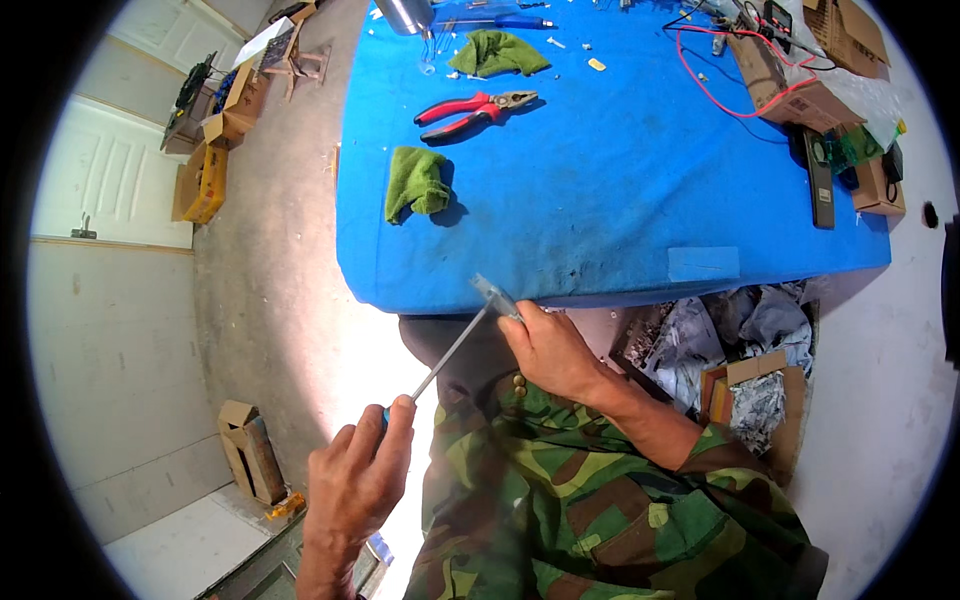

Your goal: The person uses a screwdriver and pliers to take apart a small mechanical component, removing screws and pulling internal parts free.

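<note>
Clasping thin blue-handled tool (pixel 450 354) in left hand (pixel 352 470), aimed far and right at small greyish part (pixel 492 293). Pinching part in right hand (pixel 552 350), at near edge of blue-covered table (pixel 600 220); cannot tell whether touching it. Could skid off under hard push and jab right hand; could lose part over edge on loosening pinch. Farther, could move freely right of near green rag (pixel 415 185); beyond, could bump red-handled pliers (pixel 492 106), then far green rag (pixel 498 53).

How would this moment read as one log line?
left hand: holds screwdriver | right hand: holds grey part | contact: screwdriver seems to touch grey part | table: pliers, two green cloths
</note>
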Motion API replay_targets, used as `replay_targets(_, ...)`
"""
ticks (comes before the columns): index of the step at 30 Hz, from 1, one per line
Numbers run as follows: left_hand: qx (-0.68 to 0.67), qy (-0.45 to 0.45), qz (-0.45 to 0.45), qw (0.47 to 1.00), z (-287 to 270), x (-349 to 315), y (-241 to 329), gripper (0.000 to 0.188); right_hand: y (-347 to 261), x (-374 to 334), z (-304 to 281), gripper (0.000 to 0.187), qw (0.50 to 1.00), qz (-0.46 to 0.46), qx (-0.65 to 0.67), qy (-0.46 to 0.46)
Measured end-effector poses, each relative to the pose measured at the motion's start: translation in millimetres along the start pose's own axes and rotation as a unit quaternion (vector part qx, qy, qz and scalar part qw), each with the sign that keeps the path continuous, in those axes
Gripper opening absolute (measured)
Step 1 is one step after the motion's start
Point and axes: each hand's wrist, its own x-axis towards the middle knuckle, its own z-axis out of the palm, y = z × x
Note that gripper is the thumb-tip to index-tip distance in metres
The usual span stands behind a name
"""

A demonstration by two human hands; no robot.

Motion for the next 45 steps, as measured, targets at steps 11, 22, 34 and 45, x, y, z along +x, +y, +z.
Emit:
replay_targets(11, -0.201, 0.016, -0.123, 0.972, 8.4, -13.8, -3.9, 0.038, -1.0, -1.4, 7.6, 0.027, 1.000, 0.016, -0.004, 0.005)
replay_targets(22, -0.254, 0.007, -0.139, 0.957, 12.9, -11.8, -4.6, 0.037, 4.8, -1.1, 9.6, 0.025, 0.999, -0.023, -0.032, 0.015)
replay_targets(34, -0.121, -0.094, -0.129, 0.980, -4.9, -4.3, 16.1, 0.049, 4.8, -0.3, 7.0, 0.024, 0.997, -0.031, -0.077, -0.006)
replay_targets(45, -0.360, -0.088, -0.239, 0.897, 6.7, -4.6, -5.5, 0.037, 7.1, -2.0, 9.3, 0.024, 0.997, -0.042, -0.059, 0.000)
